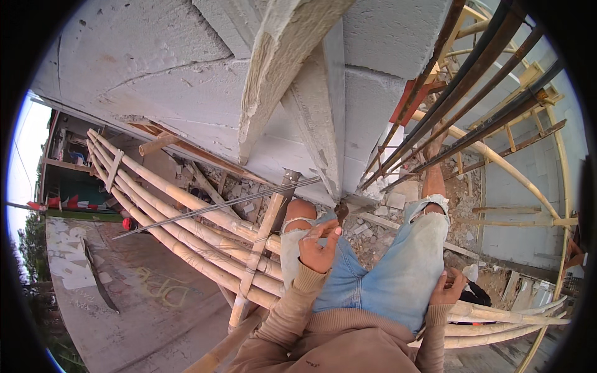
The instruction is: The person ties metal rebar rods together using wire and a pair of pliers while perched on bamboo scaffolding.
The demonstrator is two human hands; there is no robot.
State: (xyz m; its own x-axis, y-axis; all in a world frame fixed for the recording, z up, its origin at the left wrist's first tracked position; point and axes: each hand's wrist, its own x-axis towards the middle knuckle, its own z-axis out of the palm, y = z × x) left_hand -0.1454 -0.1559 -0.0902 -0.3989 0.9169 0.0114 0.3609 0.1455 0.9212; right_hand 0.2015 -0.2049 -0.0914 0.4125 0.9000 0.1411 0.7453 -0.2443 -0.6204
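While I watch the head view, my left hand [320, 245] hovers over the left knee, fingers curled, thumb and forefinger pinched on what looks like thin tie wire, too fine to be sure. A long steel rod [217, 205] runs from near that hand out leftward across the bamboo scaffold poles [186, 233]. My right hand [449, 287] rests by the right hip on the bamboo [497, 314], fingers folded; I cannot tell if they grip anything. I judge the rod is being positioned or tied; next calls for a steady pull while keeping balance beside the block wall [186, 81].
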